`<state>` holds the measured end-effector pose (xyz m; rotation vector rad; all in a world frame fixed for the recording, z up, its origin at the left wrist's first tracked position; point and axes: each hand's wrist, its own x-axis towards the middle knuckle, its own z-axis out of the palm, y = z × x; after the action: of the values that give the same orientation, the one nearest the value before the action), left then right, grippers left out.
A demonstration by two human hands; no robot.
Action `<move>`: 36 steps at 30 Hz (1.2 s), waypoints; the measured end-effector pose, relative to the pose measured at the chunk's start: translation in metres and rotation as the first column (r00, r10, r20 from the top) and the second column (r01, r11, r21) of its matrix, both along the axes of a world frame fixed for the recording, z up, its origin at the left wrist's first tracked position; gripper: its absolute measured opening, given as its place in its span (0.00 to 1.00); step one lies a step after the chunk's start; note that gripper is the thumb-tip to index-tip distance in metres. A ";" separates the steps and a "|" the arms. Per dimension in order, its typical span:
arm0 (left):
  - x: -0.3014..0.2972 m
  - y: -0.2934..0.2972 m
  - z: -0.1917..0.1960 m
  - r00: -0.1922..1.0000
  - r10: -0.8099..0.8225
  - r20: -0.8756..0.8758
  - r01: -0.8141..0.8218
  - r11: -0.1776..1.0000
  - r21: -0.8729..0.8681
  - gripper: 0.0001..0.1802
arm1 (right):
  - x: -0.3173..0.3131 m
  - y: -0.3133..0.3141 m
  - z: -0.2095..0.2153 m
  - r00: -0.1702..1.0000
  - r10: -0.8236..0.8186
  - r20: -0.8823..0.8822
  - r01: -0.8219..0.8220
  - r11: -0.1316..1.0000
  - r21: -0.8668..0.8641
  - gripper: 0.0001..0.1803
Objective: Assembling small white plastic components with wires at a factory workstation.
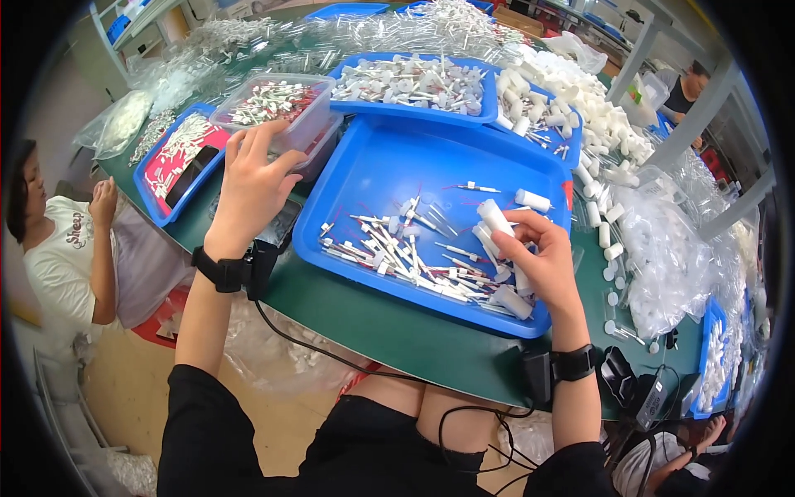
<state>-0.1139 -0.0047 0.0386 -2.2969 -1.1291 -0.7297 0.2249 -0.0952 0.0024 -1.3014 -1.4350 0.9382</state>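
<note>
Thin sticks (393, 248) and cylinders (532, 200) are scattered in the large tray (389, 161). Behind it a heaped tray (406, 109) is set; at its left rear, tubs (320, 114) are stacked; to its right, plastic bags (667, 277) are piled.

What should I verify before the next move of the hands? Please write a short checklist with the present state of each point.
1. Right hand holds a short white plastic cylinder: ok, between thumb and fingers.
2. Left hand is open: ok, nothing visible between thumb and index finger.
3. Thin white sticks with red wires are neatly lined up: not ok, many lie crossed in the large blue plastic tray.
4. Thin black cable is outside this tray: ok.
5. Inside of the held cylinder is free: cannot tell, it is hidden.
</note>
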 end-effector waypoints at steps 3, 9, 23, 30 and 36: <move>-0.006 0.008 -0.003 1.000 -0.003 -0.027 0.003 1.000 -0.001 0.13 | 0.000 -0.001 0.000 1.000 -0.010 -0.012 0.010 1.000 0.014 0.14; -0.015 0.017 0.003 0.991 -0.052 -0.123 0.053 0.999 0.005 0.10 | -0.001 -0.001 0.000 1.000 -0.010 -0.012 0.010 1.000 0.003 0.13; -0.011 0.016 0.001 0.979 -0.062 -0.193 0.083 0.991 0.103 0.08 | -0.001 -0.001 -0.001 1.000 -0.018 0.006 0.018 1.000 0.001 0.14; -0.011 0.018 0.000 0.981 -0.094 -0.171 0.115 0.987 0.117 0.08 | 0.000 -0.001 -0.001 1.000 -0.017 0.012 0.017 1.000 0.009 0.14; -0.018 0.019 0.001 0.982 -0.125 -0.140 0.136 0.988 0.073 0.08 | -0.001 -0.001 -0.001 1.000 -0.026 0.014 0.025 1.000 0.012 0.14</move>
<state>-0.1315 0.0141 0.0393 -2.3286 -0.8788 -0.6444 0.2239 -0.0960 0.0010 -1.3169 -1.4299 0.9035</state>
